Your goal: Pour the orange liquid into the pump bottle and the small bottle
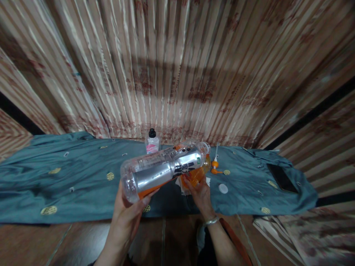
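Note:
My left hand (pixel 129 214) is wrapped round the base of a large clear plastic bottle (pixel 155 177) with a silver and orange label. The bottle is tilted, its mouth raised slightly to the right. Behind its neck end stands an orange bottle (pixel 197 176), which my right hand (pixel 200 194) grips; part of it is hidden by the clear bottle. Whether the two bottle mouths touch I cannot tell. Something white like tissue or cloth (pixel 185 190) shows around the orange bottle's foot. An orange pump top (pixel 215 166) with a pale tube lies just to the right.
A small clear bottle with a black cap (pixel 152 142) stands at the back. Right of my right hand lies a round white lid (pixel 223 188). A dark phone-like slab (pixel 281 178) rests at the far right of the green cloth (pixel 88 177). A pleated curtain (pixel 172 74) hangs behind.

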The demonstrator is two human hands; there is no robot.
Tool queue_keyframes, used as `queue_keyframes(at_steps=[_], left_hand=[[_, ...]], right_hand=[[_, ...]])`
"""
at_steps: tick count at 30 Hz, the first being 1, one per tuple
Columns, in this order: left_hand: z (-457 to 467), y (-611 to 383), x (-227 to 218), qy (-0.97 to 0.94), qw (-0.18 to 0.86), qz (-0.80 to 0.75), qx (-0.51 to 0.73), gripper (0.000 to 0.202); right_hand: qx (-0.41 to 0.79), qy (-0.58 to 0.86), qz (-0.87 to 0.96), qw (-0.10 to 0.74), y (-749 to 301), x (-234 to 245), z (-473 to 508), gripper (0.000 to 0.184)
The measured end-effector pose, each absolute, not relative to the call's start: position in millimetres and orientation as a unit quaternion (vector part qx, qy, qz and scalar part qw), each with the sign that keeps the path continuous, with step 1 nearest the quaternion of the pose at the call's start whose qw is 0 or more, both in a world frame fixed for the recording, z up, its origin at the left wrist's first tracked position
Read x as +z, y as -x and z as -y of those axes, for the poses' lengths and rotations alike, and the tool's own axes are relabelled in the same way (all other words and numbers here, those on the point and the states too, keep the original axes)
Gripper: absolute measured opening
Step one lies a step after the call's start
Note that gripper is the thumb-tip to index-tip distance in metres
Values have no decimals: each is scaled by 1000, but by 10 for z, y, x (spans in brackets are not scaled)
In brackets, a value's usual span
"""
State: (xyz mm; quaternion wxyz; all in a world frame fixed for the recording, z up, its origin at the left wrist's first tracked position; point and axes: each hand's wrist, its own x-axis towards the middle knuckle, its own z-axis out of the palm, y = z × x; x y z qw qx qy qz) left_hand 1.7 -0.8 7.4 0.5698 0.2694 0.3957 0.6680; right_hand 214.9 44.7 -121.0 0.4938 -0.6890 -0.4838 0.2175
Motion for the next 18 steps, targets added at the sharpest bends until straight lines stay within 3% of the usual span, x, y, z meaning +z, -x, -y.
queue_keyframes(at_steps=[18], left_hand=[[9,-23,77,-265,571,-396,668,75]], right_hand=[[212,696,477,493,-2159,-1256,-466,61]])
